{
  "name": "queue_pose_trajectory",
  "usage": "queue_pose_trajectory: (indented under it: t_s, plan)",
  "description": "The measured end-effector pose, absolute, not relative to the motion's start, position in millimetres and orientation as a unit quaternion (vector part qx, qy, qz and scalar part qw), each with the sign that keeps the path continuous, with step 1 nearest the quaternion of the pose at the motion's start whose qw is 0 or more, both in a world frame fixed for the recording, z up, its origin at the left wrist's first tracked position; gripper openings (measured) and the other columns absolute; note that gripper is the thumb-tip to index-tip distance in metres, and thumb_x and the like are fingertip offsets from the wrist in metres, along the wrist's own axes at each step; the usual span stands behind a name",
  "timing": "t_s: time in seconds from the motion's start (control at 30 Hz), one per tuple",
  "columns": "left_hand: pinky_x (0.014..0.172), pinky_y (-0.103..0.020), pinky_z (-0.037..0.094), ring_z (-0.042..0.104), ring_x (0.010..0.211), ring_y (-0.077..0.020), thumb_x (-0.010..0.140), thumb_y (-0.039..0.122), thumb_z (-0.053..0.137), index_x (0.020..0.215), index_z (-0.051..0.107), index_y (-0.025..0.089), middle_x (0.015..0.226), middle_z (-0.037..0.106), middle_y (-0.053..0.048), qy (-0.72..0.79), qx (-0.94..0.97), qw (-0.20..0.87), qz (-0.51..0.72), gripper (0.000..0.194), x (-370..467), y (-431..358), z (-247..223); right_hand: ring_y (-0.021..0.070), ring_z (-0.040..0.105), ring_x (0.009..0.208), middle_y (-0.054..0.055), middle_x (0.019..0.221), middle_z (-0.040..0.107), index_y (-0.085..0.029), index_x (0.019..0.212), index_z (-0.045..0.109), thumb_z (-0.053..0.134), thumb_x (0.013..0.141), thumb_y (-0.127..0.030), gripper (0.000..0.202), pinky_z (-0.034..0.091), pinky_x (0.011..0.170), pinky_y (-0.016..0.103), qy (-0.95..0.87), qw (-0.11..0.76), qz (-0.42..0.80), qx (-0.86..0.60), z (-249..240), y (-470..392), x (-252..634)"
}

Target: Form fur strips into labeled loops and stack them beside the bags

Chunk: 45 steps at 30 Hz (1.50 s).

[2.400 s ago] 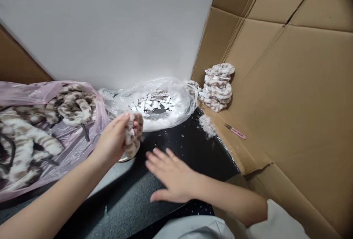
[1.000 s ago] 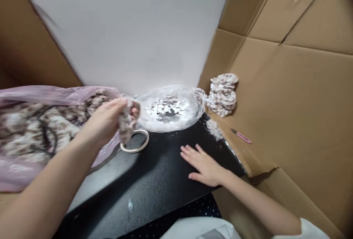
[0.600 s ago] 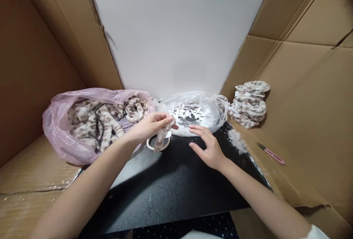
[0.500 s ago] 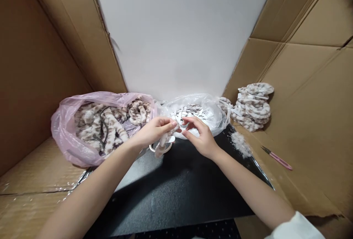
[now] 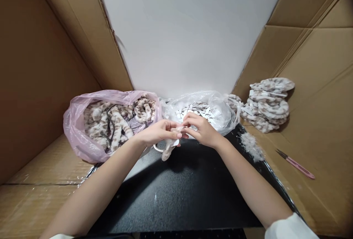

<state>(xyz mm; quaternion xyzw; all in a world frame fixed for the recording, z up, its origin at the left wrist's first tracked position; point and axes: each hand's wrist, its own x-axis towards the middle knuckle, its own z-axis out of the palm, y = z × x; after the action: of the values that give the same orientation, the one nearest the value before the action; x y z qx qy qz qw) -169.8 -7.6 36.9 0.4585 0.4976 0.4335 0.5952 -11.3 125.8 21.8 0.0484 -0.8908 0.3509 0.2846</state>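
Both hands meet above the black table (image 5: pixel 176 195). My left hand (image 5: pixel 162 132) pinches a pale fuzzy piece (image 5: pixel 167 150) that hangs below its fingers, with a small white tag (image 5: pixel 175 142) on it. The fingers of my right hand (image 5: pixel 199 128) are bent together at the upper end of that piece, touching my left fingertips; what they grip is too small to make out. Behind my right hand lies a clear plastic bag (image 5: pixel 224 116) with many white tags inside. Part of a pale ring (image 5: pixel 157 148) shows beneath my left hand.
At the left, a pink plastic bag (image 5: pixel 74 132) holds brown-and-white fuzzy strips. Fuzzy rings are stacked (image 5: pixel 270 104) at the right. Near them lie clear scraps (image 5: pixel 251 146) and pink-handled snips (image 5: pixel 299 166). Cardboard walls (image 5: pixel 325 84) stand on both sides.
My right hand has closed in on my left, its fingers now bent together at the fuzzy piece. The view has shifted, so the stack and snips appear farther right.
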Motion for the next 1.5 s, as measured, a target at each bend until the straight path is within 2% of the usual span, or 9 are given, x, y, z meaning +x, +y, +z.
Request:
queue_pose_trajectory:
  t_s: [0.13, 0.37, 0.67, 0.83, 1.0, 1.13, 1.27, 1.37, 1.5]
  plan:
    - [0.063, -0.024, 0.053, 0.067, 0.066, -0.0145, 0.071, 0.024, 0.079, 0.103, 0.068, 0.013, 0.077, 0.072, -0.005, 0.494, 0.460, 0.611, 0.414, 0.035, -173, -7, 32, 0.0149, 0.055, 0.077, 0.003, 0.084, 0.055, -0.018, 0.080, 0.062, 0.056, 0.090, -0.016, 0.011, 0.046, 0.072, 0.029, -0.894, 0.293, 0.335, 0.052, 25, 126, -8]
    - [0.075, -0.027, 0.054, 0.068, 0.082, -0.0155, 0.074, 0.020, 0.077, 0.106, 0.065, 0.016, 0.103, 0.072, -0.010, 0.476, 0.472, 0.617, 0.412, 0.034, -175, -7, 24, 0.0151, 0.054, 0.077, 0.003, 0.085, 0.054, -0.017, 0.079, 0.059, 0.055, 0.089, -0.014, 0.011, 0.046, 0.072, 0.029, -0.893, 0.302, 0.330, 0.051, 28, 126, -5]
    - [0.073, -0.027, 0.053, 0.069, 0.082, -0.0176, 0.070, 0.026, 0.081, 0.107, 0.066, 0.017, 0.099, 0.073, -0.010, 0.479, 0.482, 0.611, 0.407, 0.041, -177, -5, 24, 0.0142, 0.053, 0.076, 0.003, 0.084, 0.053, -0.017, 0.079, 0.059, 0.056, 0.088, -0.013, 0.010, 0.045, 0.072, 0.028, -0.888, 0.313, 0.333, 0.055, 27, 126, -6]
    - [0.064, -0.025, 0.052, 0.068, 0.070, -0.0181, 0.076, 0.052, 0.071, 0.082, 0.075, 0.014, 0.080, 0.075, -0.010, 0.528, 0.481, 0.548, 0.435, 0.039, -177, -2, 18, 0.0144, 0.053, 0.076, 0.003, 0.084, 0.054, -0.018, 0.080, 0.060, 0.056, 0.089, -0.016, 0.010, 0.045, 0.072, 0.028, -0.884, 0.325, 0.333, 0.043, 23, 129, -9]
    - [0.065, -0.026, 0.054, 0.066, 0.066, -0.0164, 0.072, 0.050, 0.075, 0.073, 0.076, 0.015, 0.073, 0.074, -0.007, 0.560, 0.447, 0.462, 0.522, 0.035, -185, -1, 23, 0.0144, 0.055, 0.077, 0.002, 0.082, 0.058, -0.018, 0.081, 0.062, 0.058, 0.089, -0.016, 0.009, 0.045, 0.073, 0.028, -0.871, 0.356, 0.339, -0.012, 12, 131, -15]
    - [0.060, -0.021, 0.054, 0.066, 0.063, -0.0124, 0.070, 0.037, 0.079, 0.096, 0.076, 0.017, 0.076, 0.073, -0.003, 0.554, 0.415, 0.399, 0.600, 0.033, -202, -10, 38, 0.0146, 0.060, 0.078, 0.005, 0.093, 0.062, -0.016, 0.090, 0.066, 0.064, 0.085, -0.014, 0.006, 0.049, 0.076, 0.030, -0.915, 0.235, 0.327, -0.039, -4, 118, -23]
    - [0.050, -0.019, 0.053, 0.066, 0.060, -0.0131, 0.066, 0.025, 0.082, 0.132, 0.056, 0.025, 0.082, 0.073, -0.003, 0.574, 0.411, 0.366, 0.606, 0.071, -210, -21, 58, 0.0223, 0.063, 0.101, 0.012, 0.122, 0.059, -0.015, 0.108, 0.066, 0.068, 0.078, -0.006, 0.032, 0.049, 0.087, 0.034, -0.964, 0.083, 0.251, -0.008, -25, 98, -29]
    - [0.051, -0.023, 0.056, 0.070, 0.070, -0.0183, 0.067, 0.023, 0.081, 0.119, 0.058, 0.024, 0.086, 0.073, -0.004, 0.560, 0.439, 0.373, 0.595, 0.058, -210, -25, 64, 0.0230, 0.063, 0.099, 0.012, 0.123, 0.059, -0.015, 0.101, 0.067, 0.064, 0.079, -0.004, 0.025, 0.049, 0.085, 0.034, -0.975, 0.053, 0.214, -0.011, -37, 91, -32]
    - [0.054, -0.027, 0.057, 0.069, 0.066, -0.0180, 0.072, 0.022, 0.078, 0.088, 0.047, 0.022, 0.086, 0.072, -0.003, 0.528, 0.489, 0.400, 0.568, 0.035, -210, -27, 62, 0.0203, 0.061, 0.093, 0.010, 0.105, 0.064, -0.014, 0.091, 0.063, 0.053, 0.085, -0.003, 0.016, 0.048, 0.080, 0.031, -0.975, 0.060, 0.215, -0.006, -31, 91, -30]
